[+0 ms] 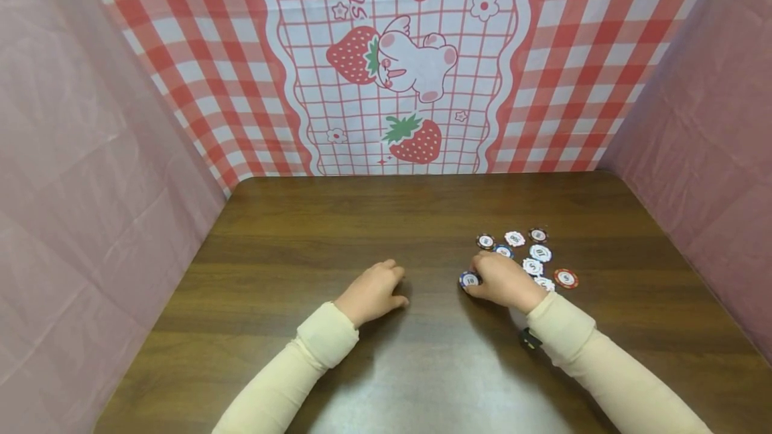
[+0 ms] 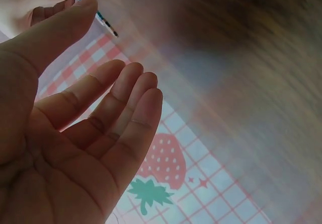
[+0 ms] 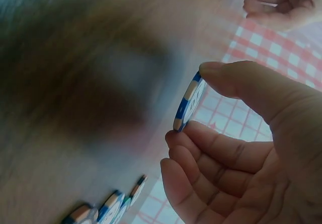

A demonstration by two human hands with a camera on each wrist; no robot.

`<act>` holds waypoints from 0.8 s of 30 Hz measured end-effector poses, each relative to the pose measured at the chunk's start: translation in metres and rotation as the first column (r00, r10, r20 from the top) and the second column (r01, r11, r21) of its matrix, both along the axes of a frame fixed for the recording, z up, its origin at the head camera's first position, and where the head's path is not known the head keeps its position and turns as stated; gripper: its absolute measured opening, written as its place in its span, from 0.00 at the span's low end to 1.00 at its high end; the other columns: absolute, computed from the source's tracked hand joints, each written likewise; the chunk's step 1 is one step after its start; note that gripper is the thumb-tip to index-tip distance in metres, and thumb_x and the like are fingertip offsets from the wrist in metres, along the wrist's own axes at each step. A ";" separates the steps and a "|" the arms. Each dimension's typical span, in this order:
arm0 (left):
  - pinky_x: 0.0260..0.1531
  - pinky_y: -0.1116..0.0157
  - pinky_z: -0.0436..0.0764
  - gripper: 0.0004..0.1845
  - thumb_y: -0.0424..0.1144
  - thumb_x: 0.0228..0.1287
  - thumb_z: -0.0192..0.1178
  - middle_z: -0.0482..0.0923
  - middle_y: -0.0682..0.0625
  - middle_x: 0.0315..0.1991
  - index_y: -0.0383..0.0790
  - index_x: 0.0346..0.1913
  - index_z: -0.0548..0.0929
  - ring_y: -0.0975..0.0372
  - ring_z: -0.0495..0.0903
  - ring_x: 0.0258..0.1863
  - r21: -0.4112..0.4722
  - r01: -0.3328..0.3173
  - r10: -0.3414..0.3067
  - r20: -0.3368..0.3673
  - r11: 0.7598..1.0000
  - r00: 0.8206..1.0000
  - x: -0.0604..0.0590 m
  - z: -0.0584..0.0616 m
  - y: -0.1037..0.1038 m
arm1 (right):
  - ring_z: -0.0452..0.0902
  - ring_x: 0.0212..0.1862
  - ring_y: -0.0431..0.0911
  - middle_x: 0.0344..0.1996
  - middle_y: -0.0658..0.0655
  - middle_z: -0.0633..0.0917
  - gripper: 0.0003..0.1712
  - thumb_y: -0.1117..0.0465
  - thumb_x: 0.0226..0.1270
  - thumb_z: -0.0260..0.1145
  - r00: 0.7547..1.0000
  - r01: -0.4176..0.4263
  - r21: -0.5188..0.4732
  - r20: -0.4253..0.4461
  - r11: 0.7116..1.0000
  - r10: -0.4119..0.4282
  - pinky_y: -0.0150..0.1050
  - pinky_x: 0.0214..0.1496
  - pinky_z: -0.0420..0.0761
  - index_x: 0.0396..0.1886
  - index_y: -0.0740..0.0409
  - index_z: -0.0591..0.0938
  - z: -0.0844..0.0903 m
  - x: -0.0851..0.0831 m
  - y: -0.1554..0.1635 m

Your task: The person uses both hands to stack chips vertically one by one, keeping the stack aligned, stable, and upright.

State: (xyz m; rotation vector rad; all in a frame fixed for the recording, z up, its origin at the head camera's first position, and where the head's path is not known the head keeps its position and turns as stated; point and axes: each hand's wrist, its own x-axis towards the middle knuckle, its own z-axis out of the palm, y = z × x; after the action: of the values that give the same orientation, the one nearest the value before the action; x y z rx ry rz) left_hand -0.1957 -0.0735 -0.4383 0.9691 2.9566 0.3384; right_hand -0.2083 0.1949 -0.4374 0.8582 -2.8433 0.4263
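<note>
My right hand [image 1: 506,281] pinches a blue poker chip [image 1: 469,280] with a white centre marked 10, right of the table's middle. In the right wrist view, the thumb and a fingertip grip opposite edges of this blue-and-cream-rimmed chip [image 3: 187,105]. Just beyond the hand lies another blue chip [image 1: 503,251], partly covered by it. My left hand [image 1: 370,292] is left of the chip, low over the table, holding nothing. Its fingers are loosely curved and the thumb stands apart, as the left wrist view of the palm [image 2: 65,168] shows.
Several loose chips spread behind and right of my right hand: dark chips [image 1: 485,241], white ones [image 1: 533,267] and a red one [image 1: 566,278]. The brown wooden table [image 1: 289,220] meets a checked strawberry cloth [image 1: 241,72] at the back. Pink cloth [image 1: 705,119] hangs along both sides.
</note>
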 end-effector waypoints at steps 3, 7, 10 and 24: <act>0.49 0.60 0.80 0.23 0.47 0.55 0.72 0.81 0.48 0.42 0.36 0.49 0.82 0.56 0.81 0.44 0.009 0.012 -0.012 0.003 1.000 1.000 0.000 0.000 0.002 | 0.72 0.26 0.44 0.23 0.50 0.77 0.13 0.57 0.46 0.73 1.000 -0.002 0.025 0.015 1.000 0.001 0.42 0.30 0.75 0.24 0.58 0.79 0.001 0.002 -0.005; 0.50 0.60 0.79 0.25 0.48 0.54 0.72 0.81 0.48 0.44 0.36 0.51 0.82 0.56 0.81 0.45 0.013 0.020 -0.020 0.003 1.000 1.000 0.000 0.001 0.005 | 0.72 0.27 0.43 0.24 0.50 0.77 0.13 0.56 0.49 0.74 0.999 -0.009 0.049 0.051 0.999 0.007 0.41 0.32 0.75 0.25 0.58 0.79 0.002 0.003 -0.013; 0.51 0.61 0.79 0.26 0.49 0.54 0.72 0.81 0.48 0.44 0.37 0.52 0.82 0.57 0.81 0.45 0.012 0.026 -0.026 0.009 1.000 1.000 0.001 0.001 0.008 | 0.72 0.27 0.42 0.24 0.49 0.77 0.14 0.55 0.50 0.74 0.999 -0.028 0.051 0.047 0.998 0.026 0.41 0.33 0.75 0.25 0.57 0.79 0.002 0.005 -0.019; 0.48 0.62 0.80 0.26 0.48 0.53 0.72 0.80 0.48 0.45 0.37 0.53 0.82 0.58 0.81 0.44 0.002 0.065 -0.065 0.026 0.998 0.998 0.001 -0.001 0.017 | 0.73 0.29 0.43 0.25 0.47 0.77 0.14 0.52 0.48 0.76 0.997 -0.073 0.106 0.042 0.992 0.069 0.38 0.30 0.74 0.25 0.54 0.81 -0.001 0.013 -0.049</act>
State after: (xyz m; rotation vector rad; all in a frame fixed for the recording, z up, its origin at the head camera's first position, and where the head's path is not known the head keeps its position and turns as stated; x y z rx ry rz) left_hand -0.1946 -0.0562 -0.4396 1.0503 2.8941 0.3486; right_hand -0.1955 0.1464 -0.4388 0.9830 -2.9007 0.3035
